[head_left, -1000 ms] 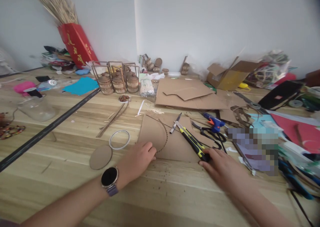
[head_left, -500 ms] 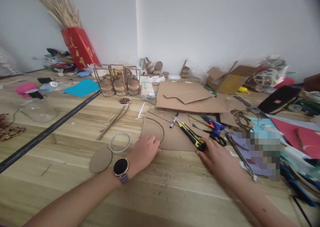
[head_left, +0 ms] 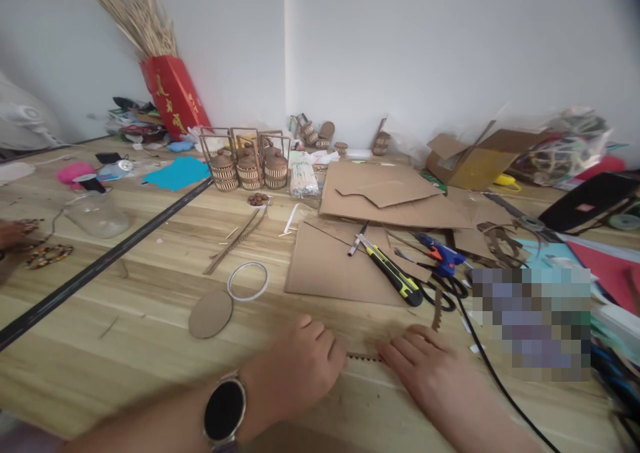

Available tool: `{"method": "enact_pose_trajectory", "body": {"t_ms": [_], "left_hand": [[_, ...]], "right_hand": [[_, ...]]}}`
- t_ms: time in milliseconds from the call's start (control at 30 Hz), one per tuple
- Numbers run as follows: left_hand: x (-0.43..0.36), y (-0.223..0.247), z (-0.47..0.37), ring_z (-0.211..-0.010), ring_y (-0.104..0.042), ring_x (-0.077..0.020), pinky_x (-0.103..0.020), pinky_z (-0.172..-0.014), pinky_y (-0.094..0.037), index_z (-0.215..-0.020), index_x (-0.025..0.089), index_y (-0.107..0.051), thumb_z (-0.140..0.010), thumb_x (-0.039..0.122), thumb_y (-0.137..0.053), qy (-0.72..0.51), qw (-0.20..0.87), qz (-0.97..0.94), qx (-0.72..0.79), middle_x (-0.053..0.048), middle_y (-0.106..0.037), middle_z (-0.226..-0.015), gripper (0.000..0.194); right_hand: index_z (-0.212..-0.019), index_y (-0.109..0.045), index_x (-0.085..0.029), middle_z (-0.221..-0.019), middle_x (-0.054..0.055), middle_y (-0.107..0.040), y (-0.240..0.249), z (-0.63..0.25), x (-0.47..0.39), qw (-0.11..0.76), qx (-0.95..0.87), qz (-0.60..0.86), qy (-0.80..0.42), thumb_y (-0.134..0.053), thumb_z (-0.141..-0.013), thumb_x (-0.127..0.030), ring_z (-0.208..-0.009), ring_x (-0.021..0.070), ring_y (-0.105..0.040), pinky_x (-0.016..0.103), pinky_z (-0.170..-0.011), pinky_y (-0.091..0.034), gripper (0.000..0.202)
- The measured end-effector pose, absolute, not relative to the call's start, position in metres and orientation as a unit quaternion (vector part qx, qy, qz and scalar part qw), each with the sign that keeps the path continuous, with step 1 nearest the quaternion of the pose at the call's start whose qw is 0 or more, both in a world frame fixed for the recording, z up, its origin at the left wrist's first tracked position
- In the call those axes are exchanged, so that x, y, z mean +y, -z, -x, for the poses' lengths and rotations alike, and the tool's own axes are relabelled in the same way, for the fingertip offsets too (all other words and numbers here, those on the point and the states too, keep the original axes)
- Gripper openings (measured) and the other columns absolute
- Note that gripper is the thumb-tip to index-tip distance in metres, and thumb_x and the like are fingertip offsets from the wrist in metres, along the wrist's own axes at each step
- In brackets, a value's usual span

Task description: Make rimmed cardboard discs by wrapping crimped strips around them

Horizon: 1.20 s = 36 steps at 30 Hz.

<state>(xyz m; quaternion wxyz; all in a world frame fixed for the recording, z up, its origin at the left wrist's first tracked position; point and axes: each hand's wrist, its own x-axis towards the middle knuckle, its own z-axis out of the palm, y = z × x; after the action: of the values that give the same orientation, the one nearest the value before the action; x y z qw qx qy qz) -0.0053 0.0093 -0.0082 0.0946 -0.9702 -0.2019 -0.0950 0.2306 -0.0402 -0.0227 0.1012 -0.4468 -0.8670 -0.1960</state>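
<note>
I hold the strip (head_left: 364, 358) low over the near side of the desk (head_left: 150, 300), its toothed middle almost straight between my 2 hands; the fingers of my left hand (head_left: 313, 360) are curled closed on it, and those of my right hand (head_left: 427, 370) pinch it too, with what looks like 1 end rising beyond my knuckles; I'd best pull evenly, press lightly so the teeth aren't crushed, and keep that loose end clear of the cutter (head_left: 395, 273) and scissors (head_left: 440, 298).
</note>
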Motion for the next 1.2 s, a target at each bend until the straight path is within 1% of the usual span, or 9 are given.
{"method": "enact_pose_trajectory", "body": {"t_ms": [67, 133, 267, 367, 600, 833, 933, 1067, 1200], "left_hand": [[0.009, 0.013, 0.014, -0.069, -0.056, -0.0218, -0.036, -0.061, -0.043, -0.089, 0.016, -0.056, -0.092, 0.010, -0.053, 0.067, 0.097, 0.969, -0.216, -0.003, -0.061, -0.079, 0.007], [0.008, 0.019, 0.020, -0.074, -0.057, -0.0224, -0.036, -0.063, -0.044, -0.096, 0.015, -0.057, -0.092, 0.010, -0.054, 0.051, 0.088, 0.964, -0.244, -0.004, -0.062, -0.084, 0.007], [0.011, 0.026, 0.023, -0.083, -0.059, -0.0213, -0.033, -0.069, -0.047, -0.124, 0.012, -0.051, -0.093, 0.008, -0.052, 0.040, 0.066, 0.948, -0.307, -0.007, -0.062, -0.095, 0.032], [0.015, 0.027, 0.021, -0.084, -0.058, -0.0200, -0.031, -0.071, -0.047, -0.121, 0.015, -0.054, -0.095, 0.007, -0.048, 0.049, 0.041, 0.943, -0.325, -0.006, -0.061, -0.095, 0.028], [0.026, 0.010, 0.019, -0.086, -0.060, -0.0224, -0.033, -0.073, -0.048, -0.092, 0.017, -0.065, -0.096, 0.020, -0.052, 0.022, -0.065, 0.923, -0.379, -0.005, -0.062, -0.093, 0.014], [0.036, 0.000, 0.026, -0.099, -0.061, -0.0214, -0.034, -0.085, -0.049, -0.115, 0.018, -0.064, -0.098, 0.032, -0.052, 0.153, -0.169, 0.881, -0.414, -0.007, -0.063, -0.110, 0.025], [0.044, -0.003, 0.030, -0.098, -0.060, -0.0226, -0.036, -0.086, -0.048, -0.111, 0.017, -0.064, -0.099, 0.033, -0.050, 0.156, -0.131, 0.882, -0.424, -0.008, -0.064, -0.107, 0.025], [0.052, -0.011, 0.040, -0.093, -0.058, -0.0292, -0.044, -0.083, -0.047, -0.098, 0.013, -0.066, -0.096, 0.029, -0.053, 0.071, 0.012, 0.856, -0.511, -0.012, -0.065, -0.097, 0.021], [0.057, -0.011, 0.055, -0.095, -0.057, -0.0322, -0.044, -0.084, -0.045, -0.096, 0.012, -0.066, -0.092, 0.023, -0.055, -0.006, 0.058, 0.819, -0.571, -0.014, -0.066, -0.097, 0.016]], "right_hand": [[-0.090, -0.062, -0.021, -0.068, 0.002, -0.065, 0.036, -0.239, -0.044, 0.109, -0.853, 0.466, 0.208, -0.030, -0.094, -0.003, -0.059, 0.0195, -0.061, 0.035, -0.061, -0.043, 0.038], [-0.100, -0.063, -0.019, -0.073, 0.004, -0.066, 0.044, -0.244, -0.047, 0.116, -0.843, 0.480, 0.213, -0.025, -0.101, -0.015, -0.063, 0.0208, -0.063, 0.034, -0.059, -0.044, 0.038], [-0.114, -0.062, -0.015, -0.081, 0.006, -0.067, 0.046, -0.246, -0.047, 0.133, -0.840, 0.488, 0.198, -0.025, -0.105, -0.033, -0.070, 0.0205, -0.066, 0.032, -0.060, -0.050, 0.042], [-0.112, -0.065, -0.017, -0.081, 0.006, -0.066, 0.043, -0.246, -0.044, 0.141, -0.837, 0.497, 0.177, -0.031, -0.104, -0.031, -0.068, 0.0195, -0.066, 0.031, -0.060, -0.052, 0.038], [-0.109, -0.068, -0.021, -0.083, 0.006, -0.066, 0.042, -0.241, -0.033, 0.139, -0.837, 0.514, 0.123, -0.035, -0.102, -0.030, -0.067, 0.0208, -0.067, 0.033, -0.059, -0.056, 0.035], [-0.108, -0.068, -0.019, -0.085, 0.007, -0.067, 0.049, -0.237, -0.025, 0.161, -0.839, 0.510, 0.094, -0.036, -0.101, -0.027, -0.070, 0.0207, -0.068, 0.034, -0.060, -0.057, 0.034], [-0.109, -0.068, -0.020, -0.087, 0.008, -0.068, 0.056, -0.241, -0.027, 0.179, -0.839, 0.507, 0.084, -0.041, -0.100, -0.027, -0.075, 0.0206, -0.068, 0.033, -0.064, -0.057, 0.029], [-0.115, -0.065, -0.023, -0.093, 0.007, -0.069, 0.061, -0.247, -0.028, 0.178, -0.843, 0.502, 0.069, -0.050, -0.097, -0.026, -0.082, 0.0202, -0.067, 0.032, -0.069, -0.056, 0.023], [-0.109, -0.067, -0.021, -0.090, 0.008, -0.069, 0.063, -0.246, -0.027, 0.199, -0.837, 0.502, 0.088, -0.045, -0.098, -0.024, -0.079, 0.0214, -0.066, 0.035, -0.068, -0.055, 0.024]]}}
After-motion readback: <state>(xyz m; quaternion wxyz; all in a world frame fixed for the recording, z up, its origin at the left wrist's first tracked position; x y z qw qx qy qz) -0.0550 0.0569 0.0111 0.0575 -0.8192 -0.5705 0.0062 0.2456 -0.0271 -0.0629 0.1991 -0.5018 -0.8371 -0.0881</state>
